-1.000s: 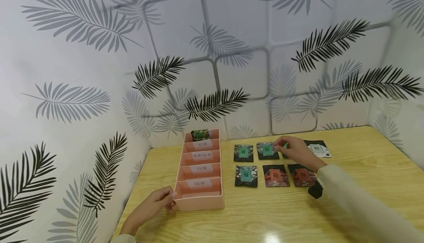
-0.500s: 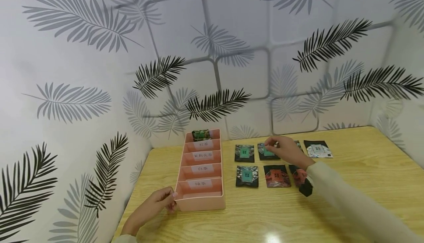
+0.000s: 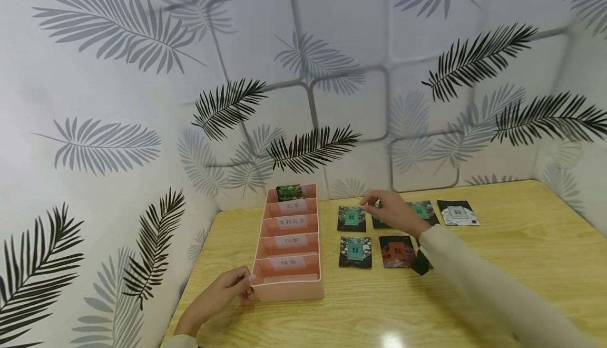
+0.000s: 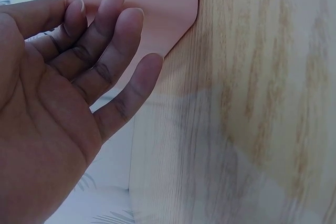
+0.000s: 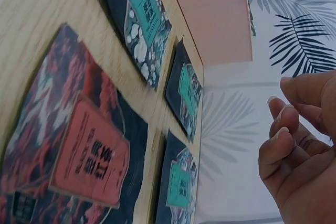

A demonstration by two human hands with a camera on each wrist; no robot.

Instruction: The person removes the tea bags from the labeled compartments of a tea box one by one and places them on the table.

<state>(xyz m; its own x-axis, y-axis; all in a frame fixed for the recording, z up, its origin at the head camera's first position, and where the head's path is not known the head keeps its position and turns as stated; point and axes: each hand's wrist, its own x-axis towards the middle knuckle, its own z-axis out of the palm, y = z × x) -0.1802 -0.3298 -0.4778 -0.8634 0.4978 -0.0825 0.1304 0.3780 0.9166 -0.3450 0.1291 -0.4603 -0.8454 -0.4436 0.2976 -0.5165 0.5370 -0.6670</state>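
A pink divided box (image 3: 287,291) with a paper label on each divider stands left of centre. My left hand (image 3: 227,290) holds its near left corner; the left wrist view shows its fingertips against the pink wall (image 4: 163,3). My right hand (image 3: 391,211), fingers loosely curled around nothing, hovers over the back row of tea sachets. Beneath it, a green-labelled sachet (image 3: 379,223) is partly covered; another green-labelled sachet (image 3: 352,219) lies just left of the fingertips. In front lie a white-patterned sachet (image 3: 355,252) and a red-labelled sachet (image 3: 394,253).
A dark green packet (image 3: 289,192) sits in the box's rearmost compartment. Farther right lie another green-labelled sachet (image 3: 423,211) and a white-labelled sachet (image 3: 458,213). Behind the wooden table (image 3: 332,321) rises a leaf-patterned wall (image 3: 351,116).
My right hand has moved left along the back row of sachets, uncovering those on the right, while its wrist now hides the rightmost red sachet. My left hand stays at the box corner.
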